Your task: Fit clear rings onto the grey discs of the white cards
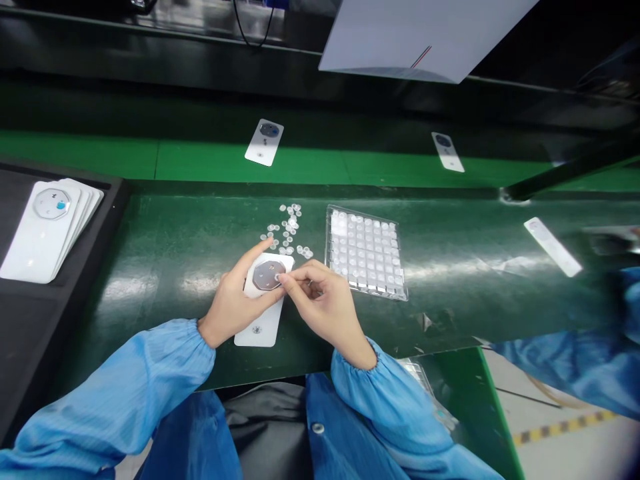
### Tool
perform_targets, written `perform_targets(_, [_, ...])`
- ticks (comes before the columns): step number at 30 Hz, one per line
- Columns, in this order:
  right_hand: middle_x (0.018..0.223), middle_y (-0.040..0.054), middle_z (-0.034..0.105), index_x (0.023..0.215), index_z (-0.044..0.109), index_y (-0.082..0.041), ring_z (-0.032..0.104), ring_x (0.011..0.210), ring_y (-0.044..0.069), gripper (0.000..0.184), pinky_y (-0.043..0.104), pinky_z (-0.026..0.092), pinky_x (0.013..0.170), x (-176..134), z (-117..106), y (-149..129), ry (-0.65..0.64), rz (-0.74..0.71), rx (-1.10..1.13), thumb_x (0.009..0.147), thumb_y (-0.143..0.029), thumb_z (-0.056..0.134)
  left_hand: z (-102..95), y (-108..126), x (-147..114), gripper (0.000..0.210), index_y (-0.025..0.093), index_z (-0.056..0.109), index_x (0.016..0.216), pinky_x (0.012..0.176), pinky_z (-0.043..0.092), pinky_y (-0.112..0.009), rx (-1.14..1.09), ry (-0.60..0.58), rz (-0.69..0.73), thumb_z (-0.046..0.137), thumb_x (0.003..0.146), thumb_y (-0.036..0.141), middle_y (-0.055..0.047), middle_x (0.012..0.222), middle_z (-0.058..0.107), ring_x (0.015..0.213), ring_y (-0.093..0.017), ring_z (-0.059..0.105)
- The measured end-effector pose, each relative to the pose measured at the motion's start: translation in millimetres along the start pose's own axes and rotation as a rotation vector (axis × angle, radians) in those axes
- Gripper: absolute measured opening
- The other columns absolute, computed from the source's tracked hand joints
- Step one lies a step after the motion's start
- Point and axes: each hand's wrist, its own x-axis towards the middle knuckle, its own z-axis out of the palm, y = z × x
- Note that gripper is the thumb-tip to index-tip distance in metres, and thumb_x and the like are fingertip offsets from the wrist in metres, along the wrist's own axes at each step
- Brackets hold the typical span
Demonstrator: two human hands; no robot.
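Observation:
A white phone back cover [267, 325] with a dark polygonal camera area lies on the green bench in front of me. My left hand [227, 305] grips it from the left, thumb and fingers spread around the camera area. With thumb and forefinger closed, my right hand [325, 301] pinches a small clear round piece at the right edge of that area. Whether the piece touches the cover I cannot tell. Several loose clear discs [290, 227] are scattered just beyond the cover. To their right stands a clear plastic tray [327, 240] with rows of round pieces.
Several stacked white covers [33, 243] rest in a black tray [25, 327] at left. Two covers [263, 148] [449, 157] lie on the green strip behind, another [553, 247] at right. A co-worker's blue sleeve [575, 367] reaches in there. A white panel [400, 40] hangs above.

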Motion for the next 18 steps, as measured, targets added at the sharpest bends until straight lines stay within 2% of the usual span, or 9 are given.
perform_targets(3, [0.071, 0.0006, 0.058, 0.077, 0.071, -0.02, 0.047, 0.058, 0.012, 0.024, 0.029, 0.037, 0.053, -0.3, 3.3, 0.7, 0.031, -0.014, -0.009, 0.095, -0.035, 0.066, 0.1, 0.8, -0.9, 0.082, 0.027, 0.042, 0.155, 0.094, 0.062, -0.039, -0.058, -0.006, -0.027, 0.081, 0.083, 0.031, -0.011, 0.131, 0.069, 0.113, -0.028, 0.07])
perform_targets(8, [0.07, -0.0009, 0.054, 0.077, 0.069, -0.019, 0.046, 0.057, 0.011, 0.021, 0.028, 0.036, 0.053, -1.7, 7.3, -1.9, 0.073, -0.046, -0.011, 0.095, -0.03, 0.066, 1.0, 2.4, -2.5, 0.097, 0.027, 0.022, 0.164, 0.077, 0.064, -0.033, -0.162, -0.041, -0.115, 0.078, 0.085, 0.028, -0.007, 0.102, 0.076, 0.084, -0.022, 0.075])
perform_targets(12, [0.069, -0.0014, 0.053, 0.075, 0.067, -0.02, 0.045, 0.057, 0.011, 0.022, 0.027, 0.037, 0.053, -2.4, 6.0, -3.9, 0.075, -0.055, -0.019, 0.095, -0.031, 0.066, 1.1, 3.0, -2.8, 0.104, 0.027, 0.009, 0.166, 0.073, 0.062, -0.028, -0.304, -0.083, -0.159, 0.077, 0.086, 0.028, -0.008, 0.105, 0.077, 0.081, -0.019, 0.075])
perform_targets(15, [0.066, -0.0027, 0.053, 0.074, 0.061, -0.02, 0.046, 0.057, 0.011, 0.027, 0.026, 0.038, 0.053, 0.8, 2.7, -2.9, 0.042, 0.023, 0.044, 0.09, -0.037, 0.072, -0.6, 4.6, -2.3, 0.107, 0.025, 0.006, 0.166, 0.073, 0.063, -0.029, -0.4, -0.119, -0.186, 0.077, 0.086, 0.033, -0.011, 0.107, 0.077, 0.085, -0.021, 0.076])
perform_targets(18, [0.073, -0.002, 0.062, 0.086, 0.06, -0.021, 0.055, 0.059, 0.012, 0.035, 0.025, 0.044, 0.054, 7.0, -0.2, 0.5, -0.001, 0.152, 0.218, 0.079, -0.046, 0.083, -2.6, 6.3, -0.8, 0.107, 0.024, 0.007, 0.166, 0.072, 0.064, -0.03, -0.419, -0.129, -0.236, 0.077, 0.086, 0.039, -0.01, 0.104, 0.077, 0.085, -0.022, 0.076])
